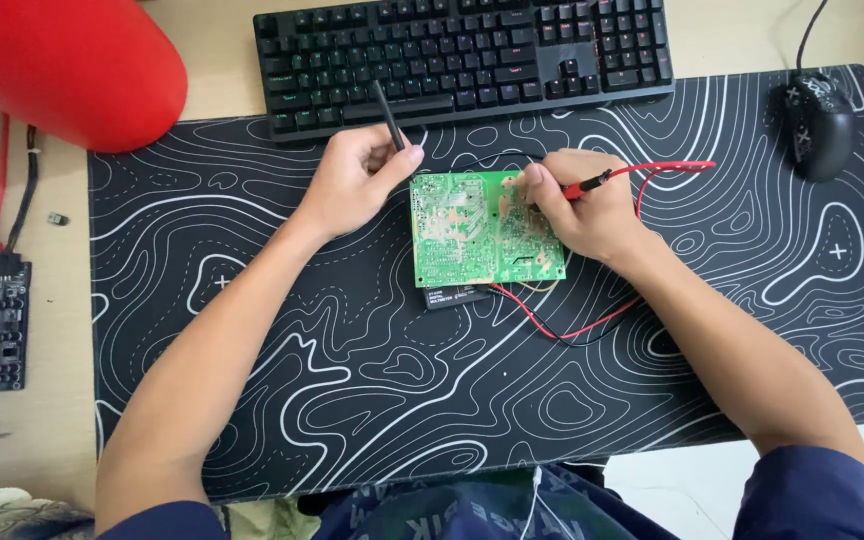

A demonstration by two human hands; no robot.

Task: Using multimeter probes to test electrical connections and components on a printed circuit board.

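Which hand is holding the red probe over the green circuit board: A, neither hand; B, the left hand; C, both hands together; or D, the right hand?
D: the right hand grips the red probe at the green circuit board, while the left hand holds a black probe.

You have one label in view, a small black rectangular label (457,296) with pale print, peeking out just under the green circuit board's (482,230) lower edge

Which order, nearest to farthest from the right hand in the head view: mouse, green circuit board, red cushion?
From the right hand:
1. Green circuit board, touching it on its left.
2. Mouse, upper right on the mat.
3. Red cushion, far upper left.
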